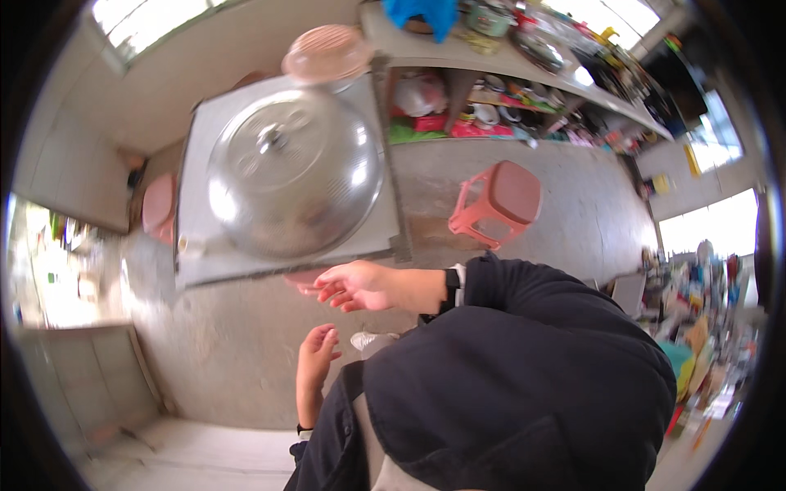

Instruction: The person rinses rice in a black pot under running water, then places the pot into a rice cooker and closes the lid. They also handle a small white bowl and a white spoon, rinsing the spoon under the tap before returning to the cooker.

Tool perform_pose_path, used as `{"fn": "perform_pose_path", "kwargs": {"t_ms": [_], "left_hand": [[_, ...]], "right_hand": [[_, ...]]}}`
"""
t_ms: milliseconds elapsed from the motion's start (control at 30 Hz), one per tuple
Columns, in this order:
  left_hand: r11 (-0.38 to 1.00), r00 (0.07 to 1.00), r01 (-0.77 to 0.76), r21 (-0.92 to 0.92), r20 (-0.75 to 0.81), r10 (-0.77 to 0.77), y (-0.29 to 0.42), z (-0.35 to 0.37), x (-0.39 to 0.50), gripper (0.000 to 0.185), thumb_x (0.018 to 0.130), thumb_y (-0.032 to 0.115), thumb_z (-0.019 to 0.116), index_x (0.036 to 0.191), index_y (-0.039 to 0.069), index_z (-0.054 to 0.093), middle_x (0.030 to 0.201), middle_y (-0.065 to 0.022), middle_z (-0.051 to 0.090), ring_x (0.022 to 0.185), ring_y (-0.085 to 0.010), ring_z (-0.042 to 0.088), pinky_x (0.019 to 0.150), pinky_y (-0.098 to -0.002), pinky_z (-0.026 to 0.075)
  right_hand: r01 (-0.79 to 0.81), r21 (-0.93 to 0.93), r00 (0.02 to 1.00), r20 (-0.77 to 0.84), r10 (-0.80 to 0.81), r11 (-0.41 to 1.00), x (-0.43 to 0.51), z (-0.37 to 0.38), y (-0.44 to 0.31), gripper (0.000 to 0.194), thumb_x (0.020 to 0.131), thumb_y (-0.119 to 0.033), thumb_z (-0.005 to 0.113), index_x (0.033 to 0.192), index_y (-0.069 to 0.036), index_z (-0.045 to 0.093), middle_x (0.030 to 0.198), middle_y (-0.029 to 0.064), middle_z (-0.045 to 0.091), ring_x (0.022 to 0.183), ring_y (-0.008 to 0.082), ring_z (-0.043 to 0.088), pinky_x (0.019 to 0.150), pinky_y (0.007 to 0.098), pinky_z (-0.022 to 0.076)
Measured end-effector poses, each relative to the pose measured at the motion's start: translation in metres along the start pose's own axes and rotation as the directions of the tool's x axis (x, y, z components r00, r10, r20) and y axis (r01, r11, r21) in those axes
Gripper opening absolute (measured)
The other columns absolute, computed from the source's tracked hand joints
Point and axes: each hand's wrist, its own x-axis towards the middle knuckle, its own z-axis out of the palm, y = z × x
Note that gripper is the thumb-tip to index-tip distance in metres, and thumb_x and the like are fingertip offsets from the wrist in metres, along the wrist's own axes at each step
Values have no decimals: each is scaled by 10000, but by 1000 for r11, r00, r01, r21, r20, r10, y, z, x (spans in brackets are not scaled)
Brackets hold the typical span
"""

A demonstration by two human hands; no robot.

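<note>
My right hand (359, 286) reaches out near the table's front edge, fingers loosely bent and holding nothing. Lower down, my left hand (317, 356) hangs over the floor, also without anything in it, its fingers slightly curled. A large, shiny domed food cover (295, 178) with a knob on top rests on the square table (202, 264). What lies beneath the cover cannot be made out. At the table's far corner sits a pink ribbed basin or basket (325, 54). A small pale cup-like thing (191, 247) stands at the table's left corner, blurred.
A pink plastic stool (514, 190) stands on the concrete floor right of the table. Another stool (159, 205) is at the left, and a pink seat (304, 277) shows partly under the near edge. A counter (424, 52) with crowded shelves runs behind. Clutter (706, 319) fills the right side.
</note>
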Motion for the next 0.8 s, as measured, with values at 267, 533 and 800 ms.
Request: {"fn": "perform_pose_path", "kwargs": {"t_ms": [267, 533, 800], "left_hand": [[913, 899, -132, 386, 434, -53, 81, 224, 91, 320, 989, 226, 597, 1226, 12, 599, 1051, -46, 647, 918, -136, 622, 713, -273, 546], [512, 735, -617, 598, 670, 104, 126, 524, 128, 302, 950, 196, 649, 1181, 2, 632, 1011, -61, 674, 890, -128, 629, 757, -282, 525], [538, 708, -621, 569, 703, 73, 160, 731, 169, 294, 945, 174, 648, 1157, -29, 631, 1038, -114, 689, 948, -185, 663, 849, -313, 522]], "right_hand": [[482, 406, 875, -266, -405, 776, -205, -197, -7, 181, 967, -268, 604, 1021, -102, 652, 935, 52, 696, 767, 161, 600, 666, 292, 461], [791, 534, 605, -609, -513, 299, -440, -408, 33, 151, 978, -217, 595, 1003, -74, 637, 888, 40, 674, 728, 131, 587, 628, 260, 469], [833, 505, 296, -752, -589, -226, -596, -566, 63, 155, 1004, -183, 513, 1015, -83, 632, 886, 69, 674, 756, 197, 617, 637, 292, 501]]}}
